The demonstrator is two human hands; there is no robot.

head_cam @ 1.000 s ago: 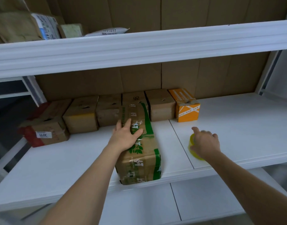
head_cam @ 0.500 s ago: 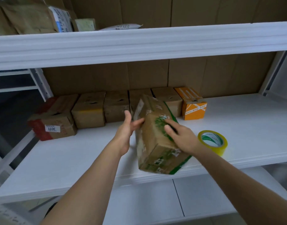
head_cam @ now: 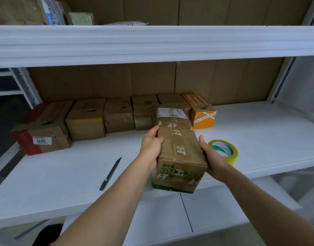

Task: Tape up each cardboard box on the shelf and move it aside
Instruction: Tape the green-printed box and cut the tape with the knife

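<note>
White shelf (head_cam: 259,132) spans mid-frame. Along its back edge, left of centre: row of brown boxes (head_cam: 117,116), an orange box (head_cam: 201,112) at the right end. Knife (head_cam: 111,173) lies lower centre-left. Yellow tape roll (head_cam: 229,153) sits right of centre, near front edge.

I see my left hand (head_cam: 151,148) and right hand (head_cam: 212,158) gripping the long box (head_cam: 179,148) between them; tape roll (head_cam: 223,150) just beyond my right, knife (head_cam: 111,174) left of my left forearm.
</note>
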